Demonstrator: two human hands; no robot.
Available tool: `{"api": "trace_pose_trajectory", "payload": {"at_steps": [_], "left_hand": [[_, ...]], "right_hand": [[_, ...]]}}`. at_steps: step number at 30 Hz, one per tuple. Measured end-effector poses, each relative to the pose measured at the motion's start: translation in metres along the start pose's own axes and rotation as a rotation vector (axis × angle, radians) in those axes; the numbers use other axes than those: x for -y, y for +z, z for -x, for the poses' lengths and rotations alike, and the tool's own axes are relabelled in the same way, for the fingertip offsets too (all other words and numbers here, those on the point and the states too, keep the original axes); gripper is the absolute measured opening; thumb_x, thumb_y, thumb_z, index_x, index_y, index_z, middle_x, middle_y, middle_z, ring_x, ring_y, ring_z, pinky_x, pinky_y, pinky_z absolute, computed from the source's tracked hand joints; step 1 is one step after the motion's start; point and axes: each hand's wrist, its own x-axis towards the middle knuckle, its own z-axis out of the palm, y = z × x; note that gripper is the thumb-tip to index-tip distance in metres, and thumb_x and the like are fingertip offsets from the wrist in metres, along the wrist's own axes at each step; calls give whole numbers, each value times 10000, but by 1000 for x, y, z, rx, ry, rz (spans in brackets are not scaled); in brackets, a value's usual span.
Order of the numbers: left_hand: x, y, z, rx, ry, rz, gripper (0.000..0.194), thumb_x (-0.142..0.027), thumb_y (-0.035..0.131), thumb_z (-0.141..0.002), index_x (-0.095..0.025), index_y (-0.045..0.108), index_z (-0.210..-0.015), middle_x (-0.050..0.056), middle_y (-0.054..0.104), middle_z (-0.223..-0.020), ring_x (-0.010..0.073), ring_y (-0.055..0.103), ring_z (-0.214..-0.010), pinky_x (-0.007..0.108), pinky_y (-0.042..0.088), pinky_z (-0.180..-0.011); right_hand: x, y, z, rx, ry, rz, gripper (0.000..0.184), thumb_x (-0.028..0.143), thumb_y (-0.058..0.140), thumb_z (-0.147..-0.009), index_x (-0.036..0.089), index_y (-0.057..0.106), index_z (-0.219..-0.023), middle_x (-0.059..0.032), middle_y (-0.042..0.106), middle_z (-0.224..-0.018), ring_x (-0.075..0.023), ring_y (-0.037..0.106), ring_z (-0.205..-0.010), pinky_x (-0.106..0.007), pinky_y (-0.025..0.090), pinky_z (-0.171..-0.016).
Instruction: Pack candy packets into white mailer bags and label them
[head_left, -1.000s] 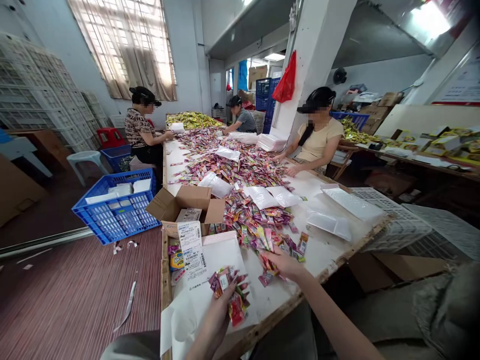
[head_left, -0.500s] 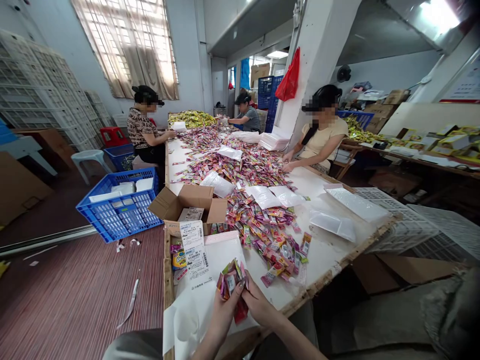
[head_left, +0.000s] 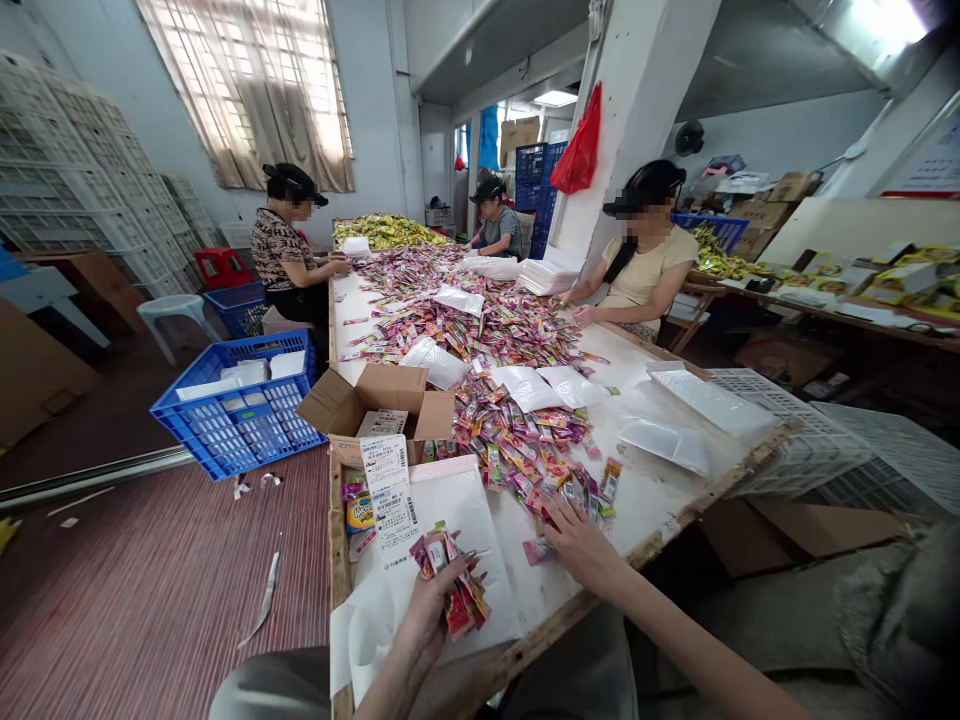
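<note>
- Right hand (head_left: pixel 577 545) has left the left hand since half a sec ago & is back out on the table, at the near edge of the sachet pile (head_left: pixel 525 450).
- R fingers spread, flat on the loose sachets; palm down, can't tell if anything's pinched underneath.
- Left hand (head_left: pixel 431 610) hasn't budged: fingers curled tight round a bundle of sachets (head_left: pixel 450 580), fanned upward out of the fist, red & pink ends showing.
- I see that bundle held over the white padded mailer (head_left: pixel 457 520), which lies flat on the table right beneath the L grip.
- Just beyond the L grip, to its left: printed label strip (head_left: pixel 388 495) standing up, w/ a yellow snack pack (head_left: pixel 360 513) beside it at the table's edge.
- Farther past the label: open cardboard box (head_left: pixel 382 400), flaps out.
- Beyond the R grip the pile runs up the long table (head_left: pixel 645 500), white bags (head_left: pixel 660 440) lying off to its right.
- Off to the L of both grips, on the floor: blue crate (head_left: pixel 240 410).
- Three co-workers sit at the far stretch — one on the left side (head_left: pixel 281 250), one at the far end (head_left: pixel 496 222), one on the right (head_left: pixel 645 265), hands in the pile.
</note>
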Motion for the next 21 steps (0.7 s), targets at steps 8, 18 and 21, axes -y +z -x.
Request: {"api": "trace_pose_trajectory", "payload": {"at_steps": [8,18,21], "left_hand": [[2,-4,3,74,31,25,526,-298,766,-655,-165,540,-1112,103,699,-1011,254,657,-938,364,522,-830],[5,-19,4,75,120,-66,484,-330,792,-607,-136,583,-999,110,713,-933,283,656,-968,405,463,-947],[7,-13,13,179,135,-125,478,-364,717,-694,-131,582,-1088,148,670,-1108,286,604,-1082,410,435,-998]], "right_hand": [[-10,0,-7,-46,260,-26,174,116,435,-843,152,585,-924,-119,632,-986,-247,582,-924,-366,495,-794],[31,16,-2,-317,457,-801,293,284,481,-831,160,519,-1094,-134,631,-990,-270,609,-904,-421,503,-793],[79,8,-15,66,358,-1381,275,380,638,-730,173,532,-874,-52,600,-827,-193,593,-728,-321,504,-650]]}}
